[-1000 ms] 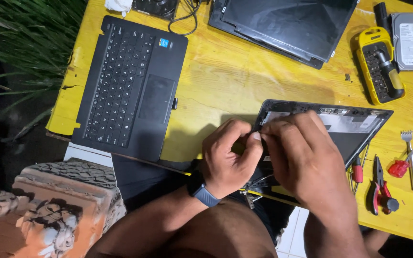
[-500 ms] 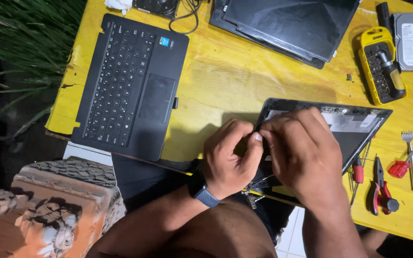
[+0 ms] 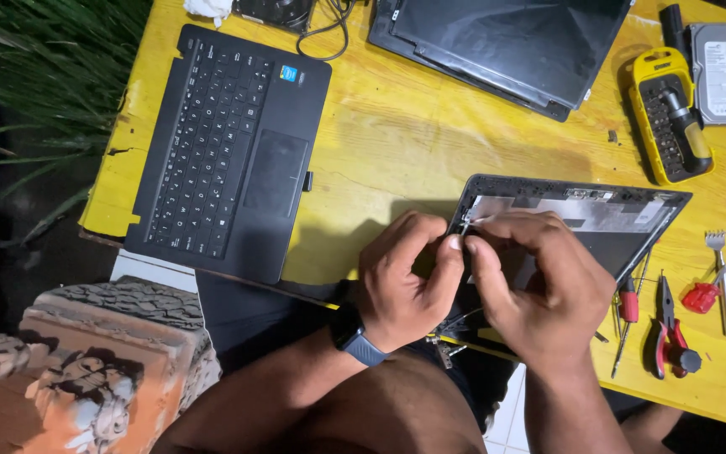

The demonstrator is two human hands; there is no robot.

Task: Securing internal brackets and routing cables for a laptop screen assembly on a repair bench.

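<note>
Both hands meet at the left edge of a dark screen back cover (image 3: pixel 623 220) that lies in the lower right part of the frame, on the yellow tabletop (image 3: pixel 397 143). The left hand (image 3: pixel 401 282) comes in from the lower left with its fingers curled, thumb and forefinger pressed together on something very small at the cover's near left corner. The right hand (image 3: pixel 531 286) lies across the cover from the lower right, its fingertips pinching at the same spot, so that the two sets of fingertips touch or nearly touch. What they pinch is too small to name; it looks like a thin pale wire or tab. The left hand is the one nearer the cover's outer edge, and the right covers much of its middle.

The cover is a flat, shallow tray, black at the rim, with a grey foil lining inside. Its long axis runs left to right with a slight tilt, the right corner pointing toward the tools. Thin cables hang from its lower edge.

To the upper left lies a black laptop keyboard base (image 3: pixel 228 151), well apart. A second screen panel (image 3: pixel 497 42) sits at the top. At the right are a yellow screwdriver bit set (image 3: pixel 670 113), a hard drive (image 3: pixel 724 71), red-handled pliers (image 3: pixel 670 332) and a red screwdriver (image 3: pixel 628 307).
</note>
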